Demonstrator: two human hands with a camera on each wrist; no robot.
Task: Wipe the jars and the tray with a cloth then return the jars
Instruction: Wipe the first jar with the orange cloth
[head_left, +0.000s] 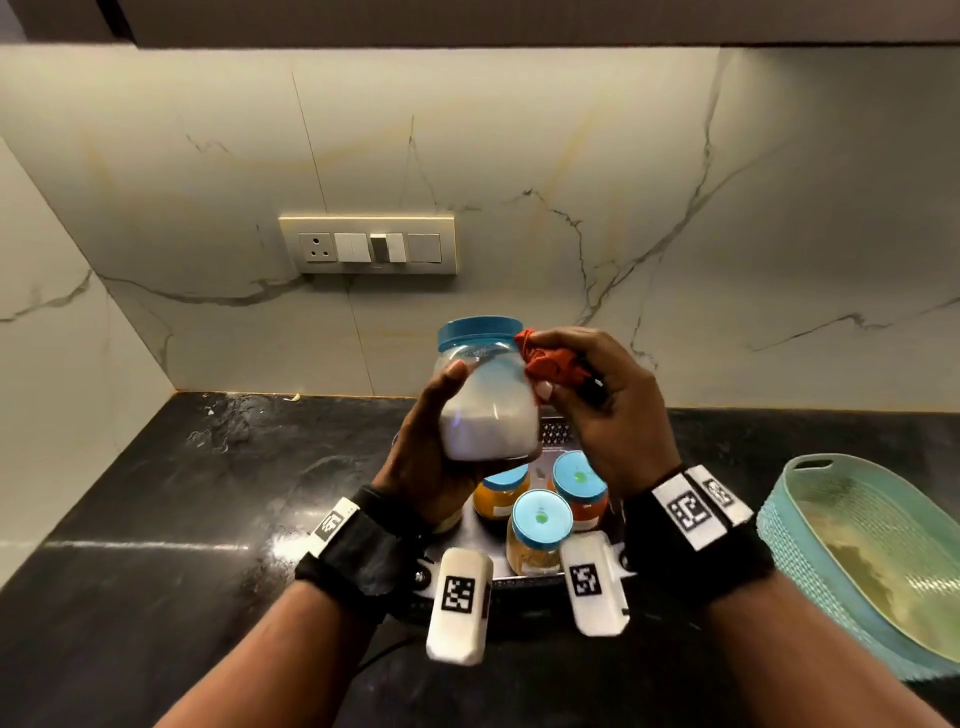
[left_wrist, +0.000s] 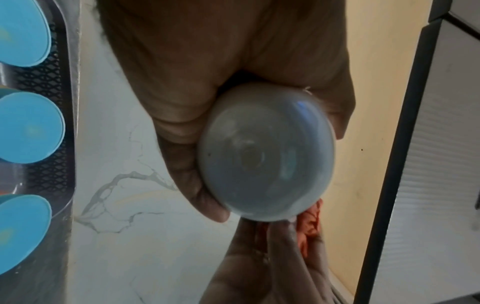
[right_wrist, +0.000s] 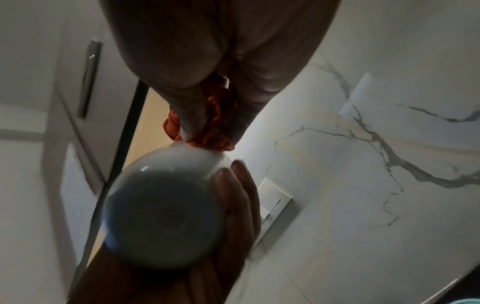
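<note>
A black stone countertop (head_left: 156, 499) is carrying the items, and is showing pale smears and glare toward its left rear. A dark metal tray (head_left: 555, 434) with a perforated rim is sitting directly on it at centre, partly hidden by the forearms. Three blue-lidded jars (head_left: 540, 530) are standing upright inside the tray, close together; whether they are touching cannot be told. A teal woven-pattern basket (head_left: 795, 540) is resting on the countertop at the right, apart from the tray. The counter is meeting a marble-patterned wall at the rear.
</note>
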